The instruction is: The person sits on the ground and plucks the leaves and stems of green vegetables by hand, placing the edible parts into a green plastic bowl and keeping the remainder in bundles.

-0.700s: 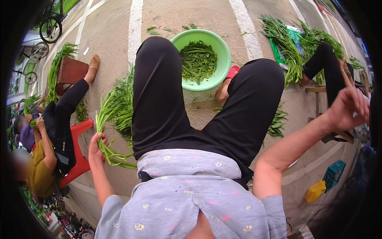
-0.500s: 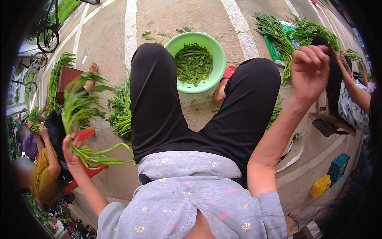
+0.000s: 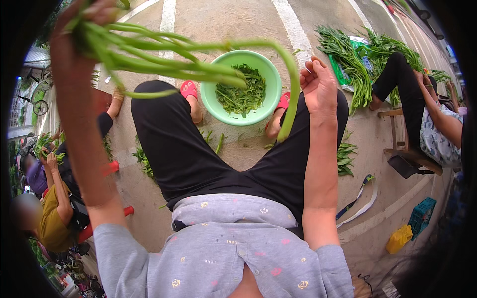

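Observation:
My left hand [image 3: 89,22], raised high at the upper left, is closed around a bunch of leafy green vegetable [image 3: 149,49] with long bare stems. The stems stretch to the right across the view, above a light-green plastic basin [image 3: 275,99]. One long stem bends down just left of my right hand [image 3: 319,87]. That hand is up over my right knee, its fingers curled in, with nothing visible in them. Cut green pieces [image 3: 241,89] lie in the basin, which stands on the ground between my feet.
Long greens [image 3: 348,64] lie at the upper right, partly on a green-and-white bag. A person sits on a wooden stool [image 3: 417,158] at right; others sit at left. A yellow bag [image 3: 399,238] and teal crate [image 3: 422,218] are at lower right. Loose leaves [image 3: 345,159] lie beside my right leg.
My left hand has swung up with the bunch, whose stems now reach rightward over the basin. My right hand has moved left and slightly down. My knees have shifted left.

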Available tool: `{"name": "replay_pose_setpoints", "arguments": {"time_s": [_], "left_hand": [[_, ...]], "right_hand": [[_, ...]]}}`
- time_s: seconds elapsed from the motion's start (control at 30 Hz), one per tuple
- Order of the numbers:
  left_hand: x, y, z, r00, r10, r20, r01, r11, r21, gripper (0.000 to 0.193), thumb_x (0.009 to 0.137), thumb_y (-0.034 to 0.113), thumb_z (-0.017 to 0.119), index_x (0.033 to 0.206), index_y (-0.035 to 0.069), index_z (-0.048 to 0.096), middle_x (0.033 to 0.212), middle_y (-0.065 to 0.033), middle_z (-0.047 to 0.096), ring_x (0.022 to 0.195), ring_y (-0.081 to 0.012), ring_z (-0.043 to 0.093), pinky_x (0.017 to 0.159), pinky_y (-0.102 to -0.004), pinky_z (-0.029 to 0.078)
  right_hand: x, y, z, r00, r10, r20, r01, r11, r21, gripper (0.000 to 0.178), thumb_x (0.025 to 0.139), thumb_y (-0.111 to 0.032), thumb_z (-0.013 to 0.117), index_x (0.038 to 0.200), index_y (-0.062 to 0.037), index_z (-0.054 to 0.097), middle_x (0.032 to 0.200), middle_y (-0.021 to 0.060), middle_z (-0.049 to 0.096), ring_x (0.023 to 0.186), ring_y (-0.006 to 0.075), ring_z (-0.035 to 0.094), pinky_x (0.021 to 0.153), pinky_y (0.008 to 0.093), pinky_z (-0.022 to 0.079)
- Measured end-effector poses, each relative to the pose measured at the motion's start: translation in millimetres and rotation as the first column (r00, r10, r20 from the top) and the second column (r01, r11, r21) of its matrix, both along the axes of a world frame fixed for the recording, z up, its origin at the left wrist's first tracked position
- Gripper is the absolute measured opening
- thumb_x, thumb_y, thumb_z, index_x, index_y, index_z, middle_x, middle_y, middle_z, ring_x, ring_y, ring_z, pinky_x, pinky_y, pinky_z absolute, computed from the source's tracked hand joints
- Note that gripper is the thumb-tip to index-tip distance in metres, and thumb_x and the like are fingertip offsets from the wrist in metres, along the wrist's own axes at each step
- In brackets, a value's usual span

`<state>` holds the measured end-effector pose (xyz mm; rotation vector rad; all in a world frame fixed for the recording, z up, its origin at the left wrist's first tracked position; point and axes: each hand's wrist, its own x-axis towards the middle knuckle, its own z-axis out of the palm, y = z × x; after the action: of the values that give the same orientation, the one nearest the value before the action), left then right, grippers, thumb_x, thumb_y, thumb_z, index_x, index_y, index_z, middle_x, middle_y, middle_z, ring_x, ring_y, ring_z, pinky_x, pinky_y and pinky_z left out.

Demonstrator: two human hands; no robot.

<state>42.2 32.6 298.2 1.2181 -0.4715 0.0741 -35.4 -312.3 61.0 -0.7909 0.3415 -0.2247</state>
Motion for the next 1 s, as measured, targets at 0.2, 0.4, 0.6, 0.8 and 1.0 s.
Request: {"name": "replay_pose_setpoints", "arguments": {"time_s": [0.2,0.4,0.6,0.8,1.0], "left_hand": [[-42,-80,-179,0.901,0.09,-0.424,-0.013,0.983,0.183,0.027,0.078,0.017,0.063,0.097,0.001,0.051,0.066,-0.0016,0.054,0.051,-0.0073,0.05,0.044,-0.0175,0.043],[-71,-82,-266,0.788,0.032,-0.615,-0.016,0.999,0.031,0.025,0.079,0.009,0.064,0.099,0.006,0.049,0.078,0.0011,0.055,0.064,-0.008,0.053,0.058,-0.0207,0.045],[-79,-84,-271,0.764,0.007,-0.645,-0.097,0.99,-0.103,0.026,0.078,0.006,0.063,0.101,0.002,0.051,0.086,-0.004,0.057,0.076,-0.0141,0.057,0.071,-0.0269,0.046],[-81,-72,-271,0.719,-0.132,-0.683,0.009,0.983,-0.181,0.021,0.078,0.007,0.062,0.096,-0.002,0.055,0.09,-0.009,0.059,0.08,-0.0171,0.059,0.072,-0.0284,0.049],[-81,-68,-267,0.734,-0.06,-0.677,0.004,0.997,-0.083,0.03,0.076,0.003,0.061,0.104,0.002,0.049,0.091,-0.0065,0.058,0.082,-0.0153,0.058,0.074,-0.0275,0.048]], "right_hand": [[2,15,-5,0.997,-0.056,-0.054,0.046,0.984,-0.173,0.014,0.085,-0.012,0.054,0.097,-0.0068,0.055,0.084,0.0019,0.059,0.069,0.012,0.057,0.062,0.0254,0.046],[-8,81,-26,0.88,0.461,-0.115,-0.441,0.704,-0.557,0.022,0.084,-0.015,0.055,0.1,0.0,0.053,0.085,0.0042,0.059,0.072,0.0109,0.055,0.066,0.0235,0.045],[-22,130,-38,0.83,0.524,-0.19,-0.485,0.511,-0.71,0.033,0.077,-0.015,0.063,0.104,-0.0007,0.05,0.088,0.013,0.06,0.08,0.022,0.059,0.071,0.0327,0.047],[-22,129,-43,0.832,0.54,-0.127,-0.438,0.499,-0.748,0.035,0.076,-0.014,0.064,0.105,-0.0009,0.05,0.09,0.014,0.061,0.081,0.0233,0.061,0.071,0.0321,0.048],[-16,117,-27,0.696,0.684,-0.219,-0.695,0.566,-0.443,0.024,0.084,-0.018,0.058,0.097,0.0005,0.053,0.08,0.0045,0.057,0.066,0.0086,0.054,0.055,0.0247,0.046]]}}
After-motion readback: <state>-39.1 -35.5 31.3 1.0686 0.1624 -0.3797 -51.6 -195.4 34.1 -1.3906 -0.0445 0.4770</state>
